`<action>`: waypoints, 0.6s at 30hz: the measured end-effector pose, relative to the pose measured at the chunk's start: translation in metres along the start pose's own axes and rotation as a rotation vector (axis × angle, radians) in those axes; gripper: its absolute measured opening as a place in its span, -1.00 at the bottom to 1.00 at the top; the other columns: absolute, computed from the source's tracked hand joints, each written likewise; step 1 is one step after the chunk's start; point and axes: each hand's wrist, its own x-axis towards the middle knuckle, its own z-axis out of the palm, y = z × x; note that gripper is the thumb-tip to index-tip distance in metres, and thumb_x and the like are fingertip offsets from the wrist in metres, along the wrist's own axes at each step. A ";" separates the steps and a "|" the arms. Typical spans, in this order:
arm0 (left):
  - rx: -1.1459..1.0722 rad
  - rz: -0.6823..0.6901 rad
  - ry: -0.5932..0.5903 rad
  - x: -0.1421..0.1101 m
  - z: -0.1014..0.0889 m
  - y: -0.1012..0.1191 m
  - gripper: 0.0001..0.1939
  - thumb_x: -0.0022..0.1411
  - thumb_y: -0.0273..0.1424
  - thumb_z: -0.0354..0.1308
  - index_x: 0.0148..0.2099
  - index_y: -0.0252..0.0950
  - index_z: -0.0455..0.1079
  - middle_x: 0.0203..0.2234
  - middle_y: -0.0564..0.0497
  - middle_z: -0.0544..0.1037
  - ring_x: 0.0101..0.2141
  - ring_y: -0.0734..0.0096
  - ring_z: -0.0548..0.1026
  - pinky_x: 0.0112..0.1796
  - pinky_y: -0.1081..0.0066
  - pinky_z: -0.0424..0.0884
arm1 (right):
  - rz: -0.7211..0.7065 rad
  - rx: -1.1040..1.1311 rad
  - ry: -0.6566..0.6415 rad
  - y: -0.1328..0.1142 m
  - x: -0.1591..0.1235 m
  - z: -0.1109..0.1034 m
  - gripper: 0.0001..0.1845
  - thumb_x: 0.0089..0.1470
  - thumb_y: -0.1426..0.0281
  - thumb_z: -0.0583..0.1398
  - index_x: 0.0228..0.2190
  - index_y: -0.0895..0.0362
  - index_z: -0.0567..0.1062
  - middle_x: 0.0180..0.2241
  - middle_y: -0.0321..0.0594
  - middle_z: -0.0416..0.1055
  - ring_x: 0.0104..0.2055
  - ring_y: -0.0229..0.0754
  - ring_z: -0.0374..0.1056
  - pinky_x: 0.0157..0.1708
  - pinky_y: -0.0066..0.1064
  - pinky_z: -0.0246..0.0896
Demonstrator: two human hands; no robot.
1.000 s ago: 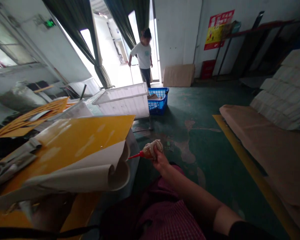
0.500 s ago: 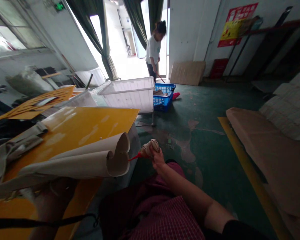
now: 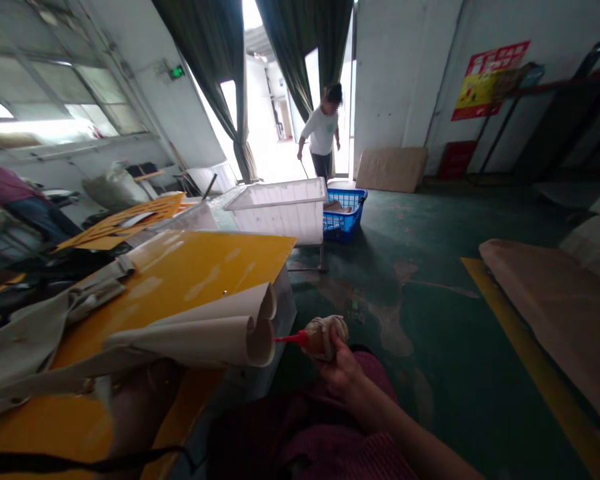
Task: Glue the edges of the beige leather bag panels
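Note:
In my right hand (image 3: 344, 367) is a squeeze bottle (image 3: 313, 339) with a long red nozzle and cloth wrapped around its body. Its tip points left, right by the curled open edge of a beige fabric piece (image 3: 200, 340). This piece bends into two rounded folds at its near end. My left hand (image 3: 147, 390) is in shadow beneath the fabric and holds it from below; its fingers are mostly hidden. Under both lies a yellow board (image 3: 220, 257) on the table, with more beige fabric (image 3: 35, 327) to the left.
Beyond the board stand a white plastic bin (image 3: 280, 217) and a blue basket (image 3: 344, 227). A co-worker (image 3: 323, 133) is by the curtained doorway. On the right a brown-covered stack (image 3: 535, 287) sits on the green floor (image 3: 440, 353). Another person (image 3: 25, 200) leans in at far left.
The view has tilted up and swung left. My right hand has turned, showing more of the bottle, with its tip still by the fabric edge. The co-worker has changed posture.

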 end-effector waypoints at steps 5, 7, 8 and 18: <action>0.258 0.084 -0.048 0.003 -0.011 0.012 -0.49 0.45 -0.35 -0.11 -0.14 -0.31 0.72 -0.34 -0.35 0.68 -0.27 -0.25 0.66 -0.14 -0.06 0.43 | 0.080 -0.004 -0.239 -0.025 -0.042 0.055 -0.71 0.34 0.10 0.32 -0.18 0.06 0.64 -0.24 -0.24 0.71 -0.20 -0.09 0.63 -0.19 -0.24 0.61; 0.293 0.078 -0.075 0.005 -0.013 0.016 -0.44 0.47 -0.36 -0.16 -0.07 -0.37 0.72 -0.36 -0.38 0.68 -0.30 -0.25 0.67 -0.22 -0.02 0.43 | 0.136 -0.033 -0.335 -0.028 -0.061 0.077 -0.64 0.34 0.03 0.30 -0.14 0.07 0.64 -0.21 -0.21 0.71 -0.17 -0.07 0.63 -0.19 -0.22 0.61; 0.288 0.077 -0.090 0.005 -0.014 0.018 -0.43 0.49 -0.35 -0.18 -0.02 -0.39 0.71 -0.37 -0.39 0.68 -0.31 -0.24 0.68 -0.25 0.01 0.43 | 0.165 -0.042 -0.381 -0.028 -0.069 0.087 -0.60 0.34 0.00 0.29 -0.12 0.07 0.64 -0.18 -0.19 0.71 -0.15 -0.06 0.63 -0.17 -0.20 0.60; 0.172 0.062 -0.155 -0.005 -0.031 0.044 -0.49 0.38 -0.57 -0.11 0.03 -0.44 0.69 -0.27 -0.39 0.72 -0.26 -0.21 0.71 -0.22 0.10 0.47 | 0.206 -0.148 -0.553 -0.008 -0.094 0.148 -0.57 0.32 0.00 0.30 -0.07 0.11 0.61 -0.14 -0.14 0.68 -0.08 0.01 0.60 -0.07 -0.04 0.59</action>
